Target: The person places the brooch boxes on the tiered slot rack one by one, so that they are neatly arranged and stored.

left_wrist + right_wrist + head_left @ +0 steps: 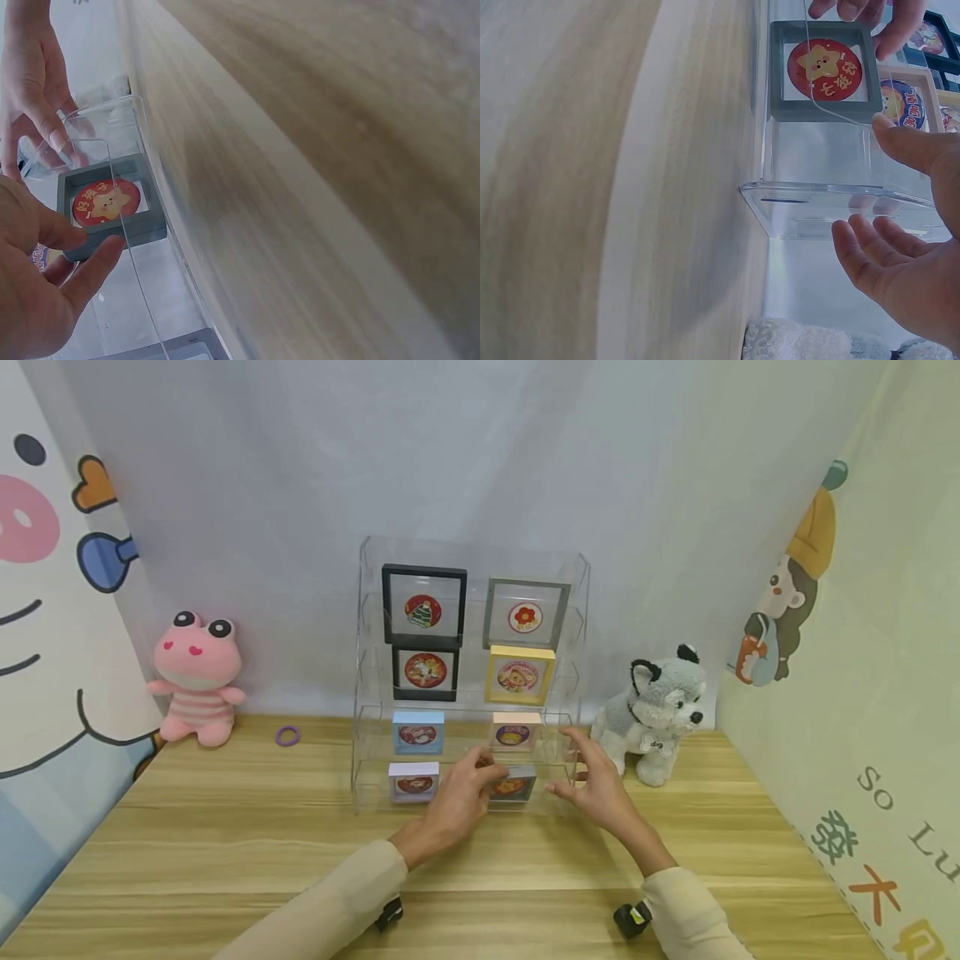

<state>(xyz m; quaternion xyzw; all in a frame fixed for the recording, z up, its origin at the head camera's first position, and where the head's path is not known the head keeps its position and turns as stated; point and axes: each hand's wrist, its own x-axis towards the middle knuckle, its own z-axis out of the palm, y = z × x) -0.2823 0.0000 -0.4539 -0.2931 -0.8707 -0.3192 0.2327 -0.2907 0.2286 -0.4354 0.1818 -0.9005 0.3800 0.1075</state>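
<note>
My left hand reaches to the bottom tier of a clear acrylic display rack. Its thumb and fingers pinch the upper left corner of a small grey frame with a red star-print disc, standing behind the clear front lip. The right hand is spread at the rack's lower right end, holding nothing. In the right wrist view its thumb is near the front lip, with the other fingers outside the clear side panel. A lilac frame stands left on the same tier; a peach frame is one tier up.
Higher tiers hold a light blue frame, a yellow frame, two black frames and a larger grey frame. A pink frog plush and purple ring are left. A husky plush sits right of the rack.
</note>
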